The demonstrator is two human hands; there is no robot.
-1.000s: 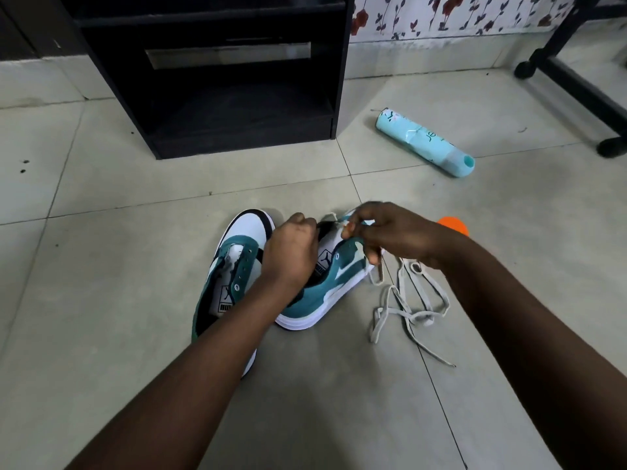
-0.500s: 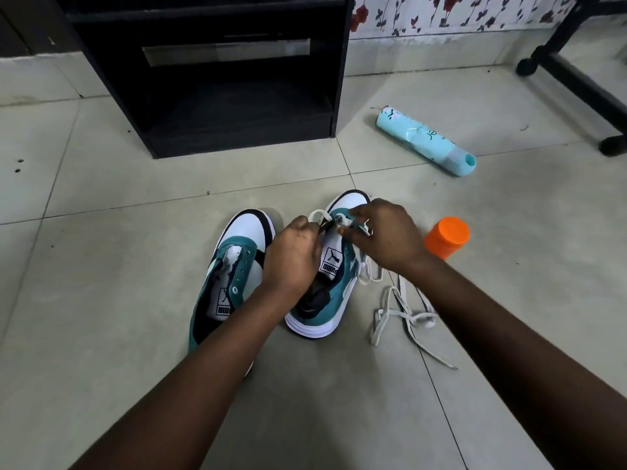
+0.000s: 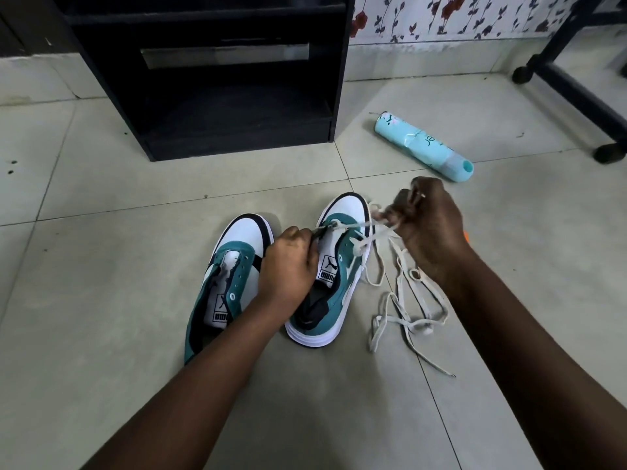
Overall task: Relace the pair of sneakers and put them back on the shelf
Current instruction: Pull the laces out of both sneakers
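Two teal, white and black sneakers stand side by side on the tiled floor. The left sneaker [image 3: 234,262] has no lace in it. My left hand [image 3: 290,262] grips the eyelet edge of the right sneaker [image 3: 339,266]. A white lace [image 3: 353,225] runs through that shoe's front eyelets, and my right hand [image 3: 427,225] pinches it, drawn taut to the right of the toe. The lace's loose length [image 3: 403,317] lies in loops on the floor beside the shoe. The black shelf unit [image 3: 217,83] stands behind, its lower bay open.
A light blue bottle [image 3: 424,145] lies on its side at the right behind my right hand. An orange cap's edge [image 3: 467,236] peeks past my right wrist. A black wheeled frame [image 3: 576,93] crosses the far right corner.
My right hand has pulled the lace out to the right and upward, away from the shoe, drawing it through the front eyelets. It now covers the orange cap. My left hand stayed on the shoe.
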